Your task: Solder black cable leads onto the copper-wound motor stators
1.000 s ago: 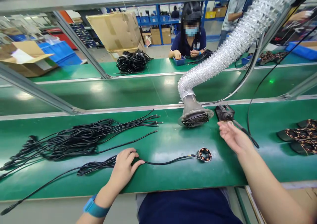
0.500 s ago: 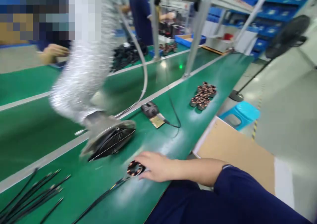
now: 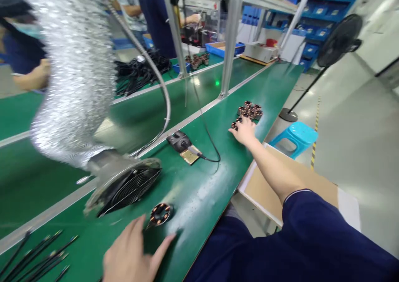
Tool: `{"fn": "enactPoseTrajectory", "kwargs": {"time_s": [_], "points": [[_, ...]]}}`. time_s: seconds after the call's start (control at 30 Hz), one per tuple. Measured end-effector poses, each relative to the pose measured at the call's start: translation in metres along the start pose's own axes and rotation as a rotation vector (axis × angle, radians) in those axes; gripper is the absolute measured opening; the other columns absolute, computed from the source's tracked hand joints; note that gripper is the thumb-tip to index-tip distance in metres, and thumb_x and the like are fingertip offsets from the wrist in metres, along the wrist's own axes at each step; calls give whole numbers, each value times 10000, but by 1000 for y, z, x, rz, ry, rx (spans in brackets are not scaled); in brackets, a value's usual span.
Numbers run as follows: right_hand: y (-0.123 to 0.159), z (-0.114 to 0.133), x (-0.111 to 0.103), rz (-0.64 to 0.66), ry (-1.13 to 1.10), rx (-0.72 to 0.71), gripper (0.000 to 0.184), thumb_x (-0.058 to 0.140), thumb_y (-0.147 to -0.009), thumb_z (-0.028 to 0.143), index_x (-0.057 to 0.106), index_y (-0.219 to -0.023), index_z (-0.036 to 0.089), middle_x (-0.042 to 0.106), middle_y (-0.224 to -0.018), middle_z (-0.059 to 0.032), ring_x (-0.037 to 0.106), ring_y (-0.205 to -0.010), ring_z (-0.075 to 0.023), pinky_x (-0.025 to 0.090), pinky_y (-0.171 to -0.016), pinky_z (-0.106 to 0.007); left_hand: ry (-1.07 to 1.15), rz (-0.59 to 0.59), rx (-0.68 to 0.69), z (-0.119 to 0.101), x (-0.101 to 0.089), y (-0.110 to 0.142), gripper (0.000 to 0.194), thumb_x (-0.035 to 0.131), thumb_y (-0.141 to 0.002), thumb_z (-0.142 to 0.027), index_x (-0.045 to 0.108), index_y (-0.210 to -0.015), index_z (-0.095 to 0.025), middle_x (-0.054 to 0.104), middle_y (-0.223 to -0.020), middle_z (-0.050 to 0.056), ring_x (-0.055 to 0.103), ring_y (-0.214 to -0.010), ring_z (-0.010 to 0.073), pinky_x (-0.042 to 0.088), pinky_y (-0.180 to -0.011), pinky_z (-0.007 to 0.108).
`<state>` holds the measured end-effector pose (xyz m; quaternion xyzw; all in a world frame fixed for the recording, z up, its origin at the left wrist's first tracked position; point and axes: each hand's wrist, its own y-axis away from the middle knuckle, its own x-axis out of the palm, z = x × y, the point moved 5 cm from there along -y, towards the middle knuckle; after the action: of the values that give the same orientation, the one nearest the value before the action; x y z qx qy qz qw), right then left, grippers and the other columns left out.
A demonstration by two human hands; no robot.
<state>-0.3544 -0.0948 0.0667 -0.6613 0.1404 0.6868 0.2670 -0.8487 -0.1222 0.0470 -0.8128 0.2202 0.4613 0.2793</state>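
My left hand (image 3: 131,248) is open at the bottom of the view, thumb and fingers spread. Just beyond its fingertips a ring-shaped motor stator (image 3: 161,214) with copper windings lies flat on the green workbench (image 3: 193,199). The cable by that stator is mostly hidden by this hand. Farther off, my right hand (image 3: 245,131) reaches over a cluster of similar stators (image 3: 254,111). Its thumb and fingers are apart at the cluster's near side, around one stator (image 3: 235,125); a firm grip cannot be made out.
A fume extraction hood (image 3: 131,186) on a silver duct (image 3: 75,74) hangs over the bench at left. Black cables (image 3: 40,255) lie at lower left. A soldering iron stand (image 3: 181,141) is mid-bench. At right are a cardboard-topped surface (image 3: 264,190), blue stool (image 3: 294,138) and fan (image 3: 339,41).
My right hand has let go of the near stator and moved forward to the cluster. My left hand has come into view beside the near stator. The view has shifted somewhat.
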Motion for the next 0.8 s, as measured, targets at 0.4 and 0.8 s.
{"fn": "enactPoseTrajectory", "kwargs": {"time_s": [0.4,0.8], "points": [[83,-10,22,-17,-342,-513,440,637,-844,698,769,-685,310,726,-1144,-200,665,-1015,-356,458,-871,-604,-124,92,-278,-7,24,-24,562,703,-906,-377,524,-1337,-63,678,-1178,219,643,-1078,358,511,-892,498],[211,149,-30,519,-481,-925,118,723,-901,265,798,-991,279,417,-1583,-99,369,-1462,-351,407,-1134,-582,504,120,-316,-17,3,37,448,656,-946,-406,547,-1325,-193,675,-950,48,630,-733,144,567,-706,296]]}}
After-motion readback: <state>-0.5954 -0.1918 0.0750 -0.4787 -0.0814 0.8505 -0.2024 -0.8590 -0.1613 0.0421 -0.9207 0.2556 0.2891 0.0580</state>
